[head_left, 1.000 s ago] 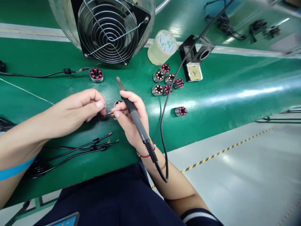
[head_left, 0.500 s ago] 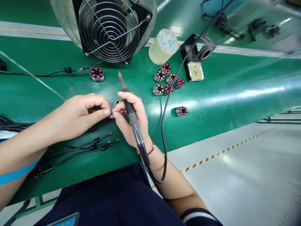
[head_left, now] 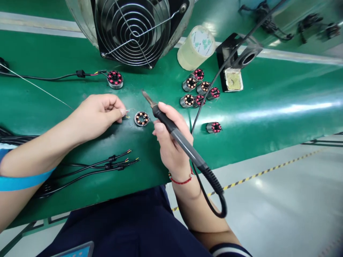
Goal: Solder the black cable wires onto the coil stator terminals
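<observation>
Green table [head_left: 268, 114] fills this workshop, with generous bare room on the right before the slanting front edge; a wire-guarded fan [head_left: 135, 34] crowds the far side. Right hand [head_left: 172, 150] grips the soldering iron [head_left: 184, 143] pen-style, and left hand [head_left: 100, 111] pinches fine wire ends [head_left: 128, 117]. Between them on the table: one copper-wound motor stator [head_left: 142, 123]! Steady pinch, I'd say, iron tip clear of fingertips, and mind that cord [head_left: 224, 208] looping past the edge.

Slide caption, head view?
Right hand holds black-and-grey soldering iron; left hand pinches thin coloured wires near round copper-wound stator.
</observation>
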